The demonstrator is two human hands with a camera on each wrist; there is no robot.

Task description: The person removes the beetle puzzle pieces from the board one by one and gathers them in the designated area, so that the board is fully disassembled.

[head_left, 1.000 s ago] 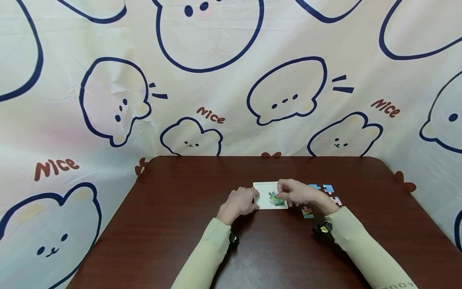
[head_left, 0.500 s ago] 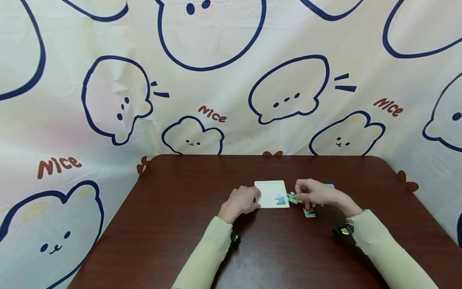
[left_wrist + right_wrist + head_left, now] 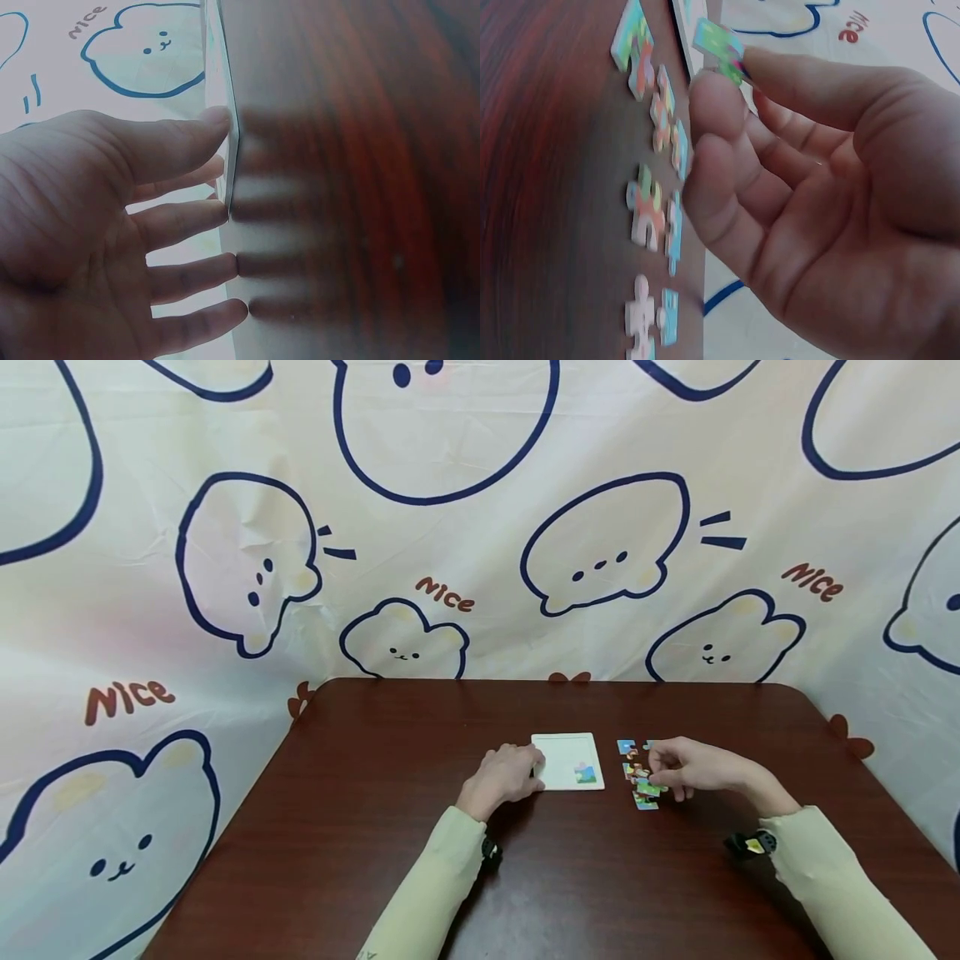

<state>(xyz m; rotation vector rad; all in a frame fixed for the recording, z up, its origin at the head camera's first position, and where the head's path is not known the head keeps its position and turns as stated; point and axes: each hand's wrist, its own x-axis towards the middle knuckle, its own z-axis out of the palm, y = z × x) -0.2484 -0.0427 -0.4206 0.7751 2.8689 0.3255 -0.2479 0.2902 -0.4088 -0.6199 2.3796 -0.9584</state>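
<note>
My left hand (image 3: 501, 781) rests at the left edge of a white puzzle board (image 3: 558, 753). In the left wrist view, thumb and fairly straight fingers (image 3: 180, 225) touch the board's edge and the table beside it. A green and blue jigsaw piece (image 3: 585, 774) lies at the board's near right corner. My right hand (image 3: 697, 768) pinches another jigsaw piece (image 3: 718, 43), mostly green with pale blue, between thumb and index finger. That hand is right of the board, over loose pieces, several of which it partly hides in the head view.
Several loose jigsaw pieces (image 3: 646, 210) lie on the dark wooden table (image 3: 420, 735) right of the board, with one red and blue piece (image 3: 645, 802) nearest the person. A white cloth backdrop (image 3: 480, 552) with bear drawings stands behind the table.
My right hand has moved right, off the board to the loose pieces, carrying the green jigsaw piece. The piece on the board has come into full view. My left hand stays at the board's edge.
</note>
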